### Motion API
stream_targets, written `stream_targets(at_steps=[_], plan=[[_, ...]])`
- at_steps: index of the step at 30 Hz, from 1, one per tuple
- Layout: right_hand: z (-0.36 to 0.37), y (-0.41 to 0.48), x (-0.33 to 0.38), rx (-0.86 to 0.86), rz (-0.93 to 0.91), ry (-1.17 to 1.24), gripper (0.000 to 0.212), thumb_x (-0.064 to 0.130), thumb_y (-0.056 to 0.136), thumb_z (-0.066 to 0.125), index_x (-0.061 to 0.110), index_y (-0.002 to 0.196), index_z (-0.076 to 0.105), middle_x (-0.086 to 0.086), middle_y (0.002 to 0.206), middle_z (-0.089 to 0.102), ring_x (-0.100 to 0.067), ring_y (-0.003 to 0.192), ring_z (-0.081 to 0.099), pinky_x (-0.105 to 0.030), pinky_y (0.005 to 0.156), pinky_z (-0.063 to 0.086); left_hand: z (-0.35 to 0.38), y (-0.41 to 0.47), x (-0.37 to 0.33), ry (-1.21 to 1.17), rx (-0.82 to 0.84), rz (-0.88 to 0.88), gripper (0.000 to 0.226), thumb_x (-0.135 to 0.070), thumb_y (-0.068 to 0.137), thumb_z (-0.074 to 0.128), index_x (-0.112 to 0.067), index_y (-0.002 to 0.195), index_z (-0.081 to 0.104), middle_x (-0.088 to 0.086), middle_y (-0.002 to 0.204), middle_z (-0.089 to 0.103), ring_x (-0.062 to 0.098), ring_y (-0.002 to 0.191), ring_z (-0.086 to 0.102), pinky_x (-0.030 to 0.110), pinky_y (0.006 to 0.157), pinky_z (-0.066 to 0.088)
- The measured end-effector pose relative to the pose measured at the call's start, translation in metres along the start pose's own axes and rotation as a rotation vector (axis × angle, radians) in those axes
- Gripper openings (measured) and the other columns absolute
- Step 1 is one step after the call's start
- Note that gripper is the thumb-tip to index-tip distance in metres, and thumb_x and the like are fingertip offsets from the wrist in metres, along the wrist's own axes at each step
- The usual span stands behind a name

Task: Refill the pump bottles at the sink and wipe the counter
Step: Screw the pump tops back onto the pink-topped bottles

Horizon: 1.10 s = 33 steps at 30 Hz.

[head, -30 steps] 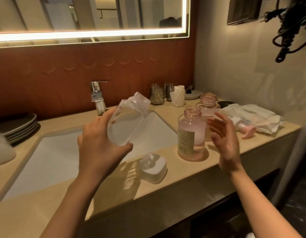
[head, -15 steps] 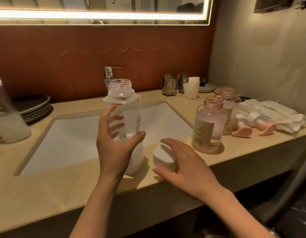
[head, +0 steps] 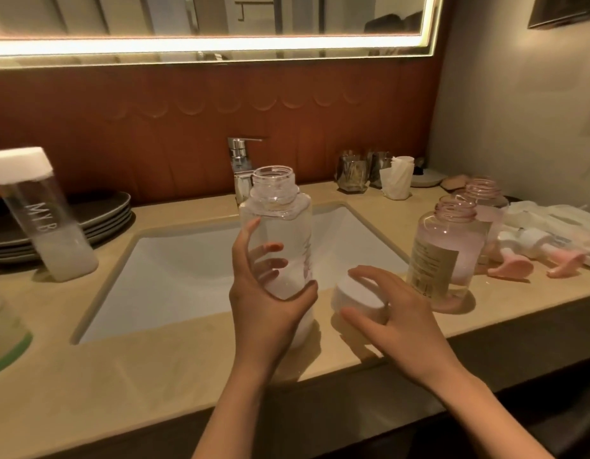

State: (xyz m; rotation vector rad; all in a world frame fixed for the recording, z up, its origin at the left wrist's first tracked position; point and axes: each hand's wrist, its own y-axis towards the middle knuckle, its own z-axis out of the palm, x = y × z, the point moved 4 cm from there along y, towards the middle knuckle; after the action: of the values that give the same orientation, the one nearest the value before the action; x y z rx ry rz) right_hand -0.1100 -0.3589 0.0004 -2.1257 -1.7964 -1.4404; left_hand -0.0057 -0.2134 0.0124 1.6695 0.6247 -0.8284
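The uncapped clear bottle (head: 280, 226) was held upright on the bench (head: 154, 376) at the front rim of the sink (head: 187, 276), the left hand (head: 267, 303) wrapped round its lower half. The white cap (head: 353, 293), just right of it, was grasped in the curled right hand (head: 396, 323).

Your head cam (only view) looks forward and down over the counter (head: 138, 376) onto the sink (head: 174, 276), close in, facing the mirror (head: 221, 14).
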Motion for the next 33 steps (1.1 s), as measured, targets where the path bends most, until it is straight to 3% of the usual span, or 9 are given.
stream_targets(at_steps=[3, 6, 10, 13, 19, 25, 29, 33], plan=[[-0.016, 0.018, 0.013, -0.074, -0.007, 0.132, 0.042, 0.041, 0.078, 0.072, 0.04, 0.117, 0.054, 0.037, 0.112, 0.051, 0.019, 0.11, 0.044, -0.006, 0.085, 0.038, 0.002, -0.001, 0.002, 0.023, -0.01, 0.008, 0.099, -0.014, 0.062, 0.084, -0.042, 0.137, 0.025, -0.027, 0.111, 0.048, -0.006, 0.099, 0.055, 0.017, 0.082, 0.048], [-0.036, 0.04, 0.043, -0.109, -0.073, 0.295, 0.04, 0.046, 0.074, 0.066, 0.045, 0.111, 0.052, 0.041, 0.101, 0.053, 0.01, 0.1, 0.053, -0.013, 0.07, 0.05, 0.003, -0.001, 0.004, 0.036, -0.025, 0.01, 0.1, -0.015, 0.061, 0.084, -0.04, 0.138, 0.025, -0.027, 0.11, 0.049, -0.006, 0.1, 0.054, 0.018, 0.081, 0.048], [-0.058, 0.069, 0.093, -0.14, -0.226, 0.377, 0.041, 0.039, 0.077, 0.068, 0.036, 0.116, 0.055, 0.024, 0.106, 0.057, 0.002, 0.097, 0.056, -0.015, 0.067, 0.053, 0.002, 0.0, 0.004, 0.036, -0.033, -0.001, 0.101, -0.013, 0.061, 0.085, -0.04, 0.139, 0.026, -0.025, 0.109, 0.051, -0.006, 0.098, 0.054, 0.02, 0.082, 0.05], [-0.056, 0.089, 0.122, -0.029, -0.308, 0.302, 0.045, 0.039, 0.081, 0.066, 0.03, 0.123, 0.054, 0.011, 0.114, 0.056, -0.003, 0.098, 0.057, -0.016, 0.068, 0.053, 0.003, 0.0, 0.003, 0.014, -0.024, -0.037, 0.102, -0.014, 0.061, 0.085, -0.044, 0.137, 0.025, -0.026, 0.107, 0.049, -0.005, 0.096, 0.055, 0.022, 0.083, 0.049], [-0.031, 0.104, 0.134, 0.152, -0.354, 0.099, 0.047, 0.037, 0.082, 0.068, 0.03, 0.126, 0.054, 0.011, 0.125, 0.055, -0.007, 0.11, 0.052, -0.026, 0.083, 0.055, 0.003, -0.002, 0.002, -0.01, -0.017, -0.062, 0.095, -0.019, 0.066, 0.083, -0.05, 0.133, 0.023, -0.027, 0.108, 0.047, 0.0, 0.098, 0.054, 0.015, 0.077, 0.042], [-0.026, 0.101, 0.138, 0.128, -0.358, 0.001, 0.048, 0.039, 0.083, 0.065, 0.028, 0.128, 0.054, 0.01, 0.123, 0.055, -0.003, 0.103, 0.05, -0.015, 0.078, 0.049, 0.004, -0.001, 0.003, 0.018, -0.016, -0.049, 0.098, -0.014, 0.064, 0.084, -0.052, 0.13, 0.021, -0.028, 0.108, 0.046, -0.002, 0.098, 0.054, 0.014, 0.079, 0.043], [-0.025, 0.102, 0.144, 0.08, -0.32, -0.177, 0.049, 0.052, 0.079, 0.063, 0.03, 0.122, 0.055, 0.005, 0.114, 0.053, -0.007, 0.096, 0.05, -0.02, 0.076, 0.05, 0.003, -0.001, 0.003, 0.021, -0.018, -0.049, 0.098, -0.018, 0.063, 0.085, -0.041, 0.136, 0.023, -0.024, 0.108, 0.049, -0.001, 0.098, 0.055, 0.017, 0.083, 0.045], [-0.02, 0.102, 0.15, -0.018, -0.264, -0.42, 0.057, 0.073, 0.071, 0.054, 0.033, 0.11, 0.048, 0.004, 0.101, 0.04, -0.011, 0.089, 0.044, -0.025, 0.073, 0.046, 0.004, 0.0, 0.002, 0.005, -0.028, -0.061, 0.096, -0.036, 0.059, 0.082, -0.05, 0.131, 0.02, -0.024, 0.109, 0.049, -0.001, 0.098, 0.055, 0.015, 0.082, 0.045]])
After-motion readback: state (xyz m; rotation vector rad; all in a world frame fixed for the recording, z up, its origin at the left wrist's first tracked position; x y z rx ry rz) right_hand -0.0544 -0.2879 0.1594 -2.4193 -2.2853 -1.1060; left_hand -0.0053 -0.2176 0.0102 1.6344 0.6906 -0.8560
